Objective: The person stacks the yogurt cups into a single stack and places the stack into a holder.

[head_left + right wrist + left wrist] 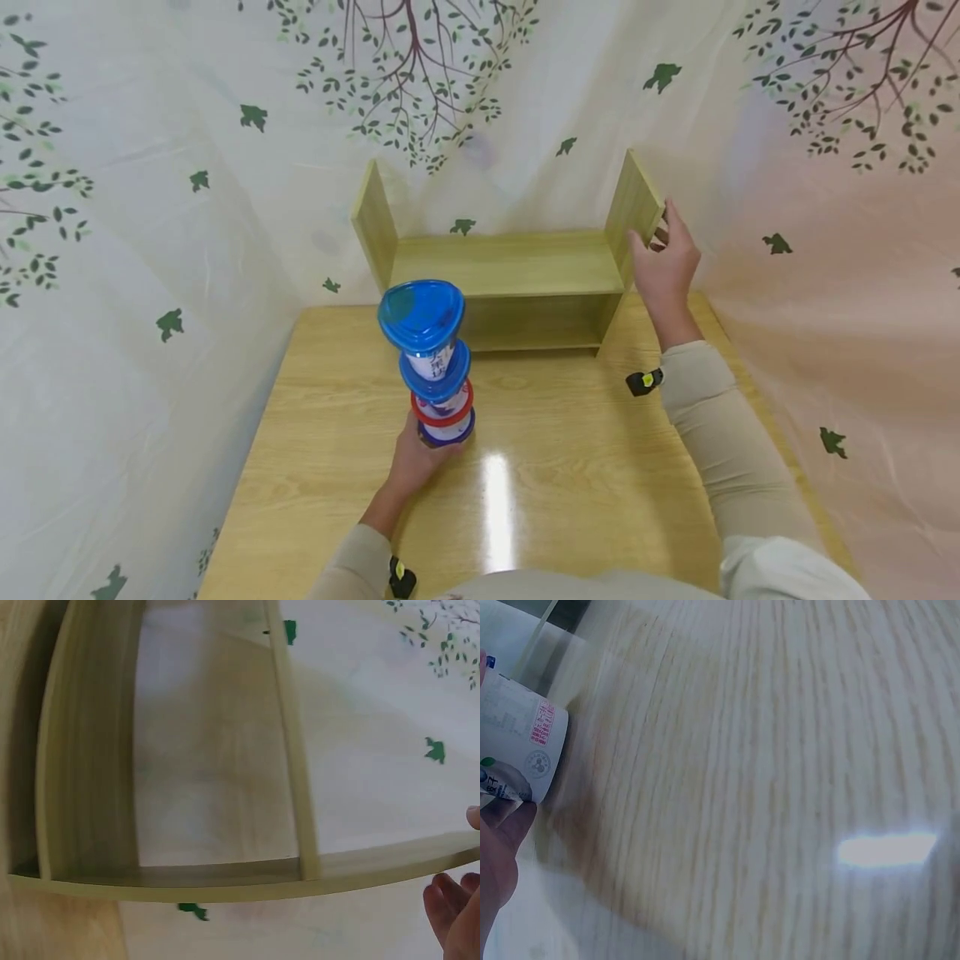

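My left hand (420,460) holds the bottom of a stack of several lidded cups (435,385), in front of the left part of a small wooden shelf (510,265). Wide blue lids top the two upper cups; red and dark blue rims show lower down. In the left wrist view, my fingers touch a white printed cup (521,731), cut off by the frame edge. Whether the stack touches the table is unclear. My right hand (670,260) grips the front edge of the shelf's right side panel, thumb inside and fingers outside; the right wrist view shows the panel (225,894) between them.
The shelf stands at the back of a wooden table (555,467), near a white cloth backdrop (247,208) printed with leaves and branches. Its left side panel (375,221) rises above the upper board. A bright reflection lies on the tabletop.
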`<state>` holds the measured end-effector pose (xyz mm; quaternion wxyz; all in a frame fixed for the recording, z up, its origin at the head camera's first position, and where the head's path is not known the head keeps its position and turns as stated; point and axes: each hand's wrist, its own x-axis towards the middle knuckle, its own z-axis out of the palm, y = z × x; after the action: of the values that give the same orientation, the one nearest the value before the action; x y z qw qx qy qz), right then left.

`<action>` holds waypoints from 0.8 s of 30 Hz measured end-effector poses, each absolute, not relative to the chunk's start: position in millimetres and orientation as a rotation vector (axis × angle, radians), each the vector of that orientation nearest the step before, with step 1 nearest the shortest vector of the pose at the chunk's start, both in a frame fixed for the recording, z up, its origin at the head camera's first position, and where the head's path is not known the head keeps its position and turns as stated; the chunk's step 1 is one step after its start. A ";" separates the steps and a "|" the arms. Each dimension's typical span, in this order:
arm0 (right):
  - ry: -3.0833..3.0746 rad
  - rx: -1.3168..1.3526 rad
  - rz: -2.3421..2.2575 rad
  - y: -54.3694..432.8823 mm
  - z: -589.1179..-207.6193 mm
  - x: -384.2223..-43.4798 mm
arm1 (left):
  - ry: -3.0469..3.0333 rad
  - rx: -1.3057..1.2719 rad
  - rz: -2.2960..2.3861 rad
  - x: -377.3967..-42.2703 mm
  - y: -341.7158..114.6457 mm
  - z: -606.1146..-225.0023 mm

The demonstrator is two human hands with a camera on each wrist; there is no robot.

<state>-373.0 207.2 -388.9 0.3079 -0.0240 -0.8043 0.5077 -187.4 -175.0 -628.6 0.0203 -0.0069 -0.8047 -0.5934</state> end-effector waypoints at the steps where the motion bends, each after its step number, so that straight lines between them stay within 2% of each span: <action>1: -2.147 -0.079 1.353 208.7 -394.6 -374.1 | -2.504 -0.023 -1.840 -188.1 -174.4 -627.9; 9: -2.247 -0.141 1.403 213.6 -432.6 -378.0 | -2.581 -0.064 -1.785 -199.9 -170.5 -623.0; 24: -2.297 -0.122 1.406 214.3 -454.9 -373.7 | -2.582 -0.237 -1.783 -225.7 -162.0 -602.7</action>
<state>-373.7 214.3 -454.9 0.2209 -0.0441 -0.8310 0.5086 -225.7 -162.0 -602.7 -0.0027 -0.0752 -0.8206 -0.5666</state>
